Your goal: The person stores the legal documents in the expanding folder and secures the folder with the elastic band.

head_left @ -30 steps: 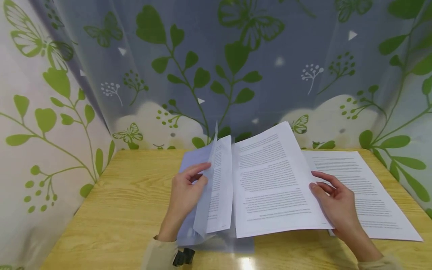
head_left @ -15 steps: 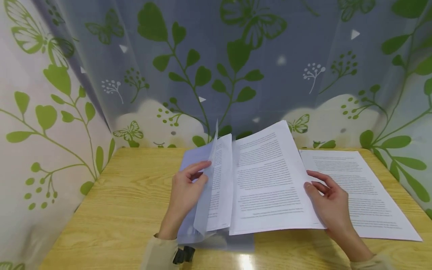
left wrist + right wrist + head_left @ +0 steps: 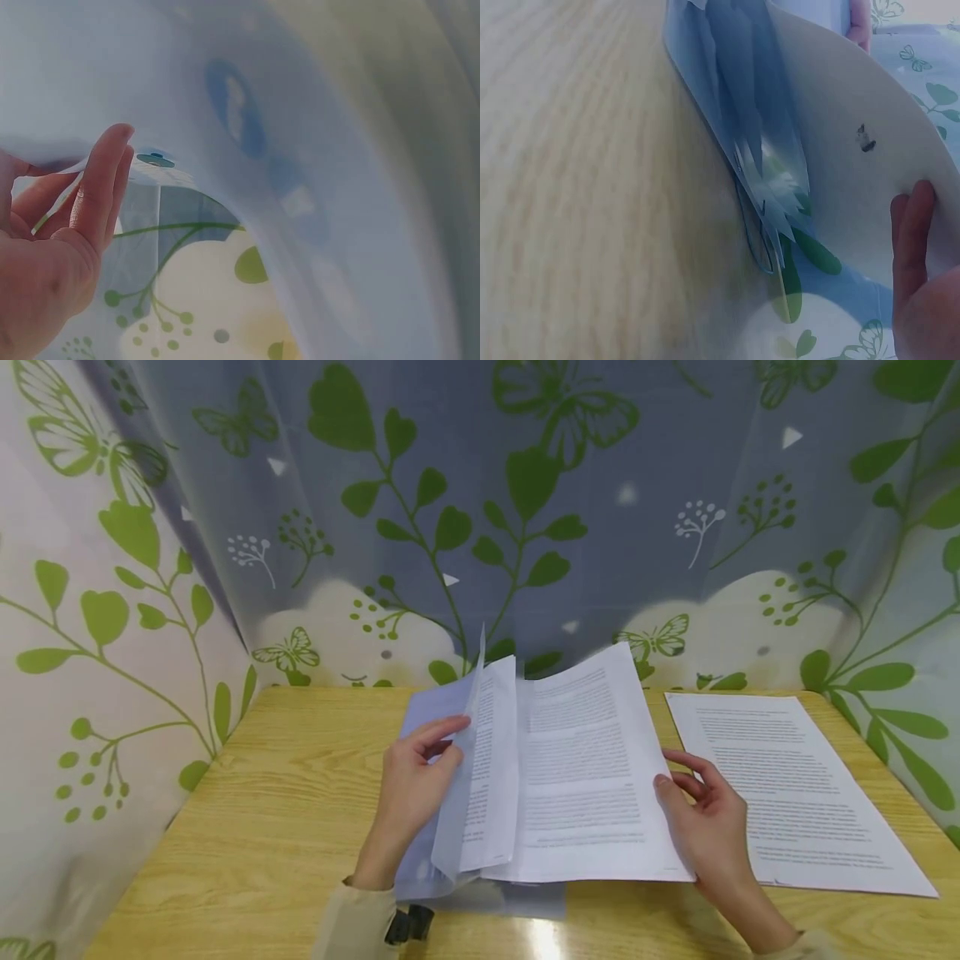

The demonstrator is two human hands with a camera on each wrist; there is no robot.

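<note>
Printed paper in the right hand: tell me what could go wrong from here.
The printed paper bows in the right hand, so it might crease. Its inner edge lies at the open folder and could snag. If the left hand loses the raised translucent leaf, that may flop over.

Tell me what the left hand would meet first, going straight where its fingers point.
The left hand pinches the translucent cover, so that comes first; past it, probably the printed sheet beside it, though depth is unclear.

Held sheet: print illegible (too small).
</note>
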